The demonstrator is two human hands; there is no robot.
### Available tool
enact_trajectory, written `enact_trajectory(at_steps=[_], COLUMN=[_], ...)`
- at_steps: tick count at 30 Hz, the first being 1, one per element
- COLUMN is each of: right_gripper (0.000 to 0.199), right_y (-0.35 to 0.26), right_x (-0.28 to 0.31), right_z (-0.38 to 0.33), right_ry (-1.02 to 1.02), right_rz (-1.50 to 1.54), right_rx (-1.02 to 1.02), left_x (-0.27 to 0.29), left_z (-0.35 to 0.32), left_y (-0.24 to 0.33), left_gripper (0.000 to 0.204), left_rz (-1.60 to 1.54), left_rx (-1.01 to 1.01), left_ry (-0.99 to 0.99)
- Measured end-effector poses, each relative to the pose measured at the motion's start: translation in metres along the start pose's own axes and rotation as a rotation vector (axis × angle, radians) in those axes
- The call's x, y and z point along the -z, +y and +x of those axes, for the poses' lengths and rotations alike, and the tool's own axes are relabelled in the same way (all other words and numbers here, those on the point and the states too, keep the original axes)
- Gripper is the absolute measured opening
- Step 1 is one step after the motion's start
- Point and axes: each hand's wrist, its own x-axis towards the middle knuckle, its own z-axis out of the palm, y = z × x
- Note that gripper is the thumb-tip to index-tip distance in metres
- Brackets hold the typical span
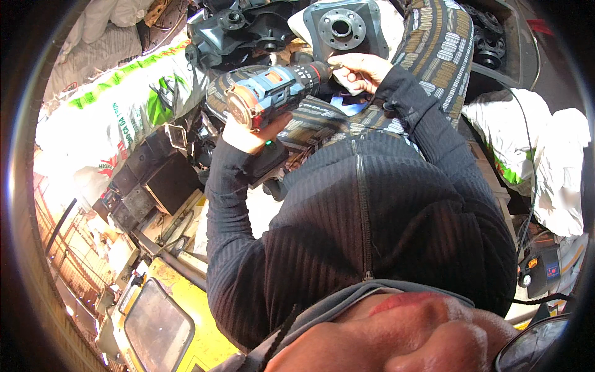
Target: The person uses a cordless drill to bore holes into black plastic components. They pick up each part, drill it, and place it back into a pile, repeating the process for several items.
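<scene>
My left hand (pixel 251 133) is wrapped round the handle of a blue and black cordless drill (pixel 273 92), whose chuck points to the right. At the chuck's tip my right hand (pixel 364 73) has its thumb and fingers pinched together. What sits between those fingers is too small to make out. Just beyond both hands stands a grey metal hub with a round flange (pixel 342 30), ringed with holes, on a square base. Below my right hand a small white and blue piece (pixel 348 105) lies against my patterned trouser leg (pixel 434 49).
Black metal parts (pixel 238 28) are heaped at the far left. A dark bin (pixel 508 62) at the far right holds more round parts. White sacks (pixel 155 102) lie left, others (pixel 545 155) right. A yellow machine panel (pixel 180 310) and a small black device (pixel 542 273) are nearer.
</scene>
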Motion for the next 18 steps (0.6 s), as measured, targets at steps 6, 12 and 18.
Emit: enact_trajectory(at_steps=[6,12,18], right_gripper=[0.021,0.031,0.031], right_y=[0.023,0.018,0.01], right_x=[0.026,0.03,0.026], right_z=[0.006,0.017,0.025], right_ry=[0.622,0.792,0.873], right_rz=[0.093,0.122,0.011], right_rx=[0.084,0.305,0.362], left_x=[-0.008,-0.016,-0.013], left_z=[0.026,0.056,0.06], left_y=[-0.013,-0.016,0.011], left_gripper=[0.054,0.033,0.03], left_rz=[0.062,0.485,0.586], left_rx=[0.019,-0.324,-0.024], left_ry=[0.093,0.209,0.019])
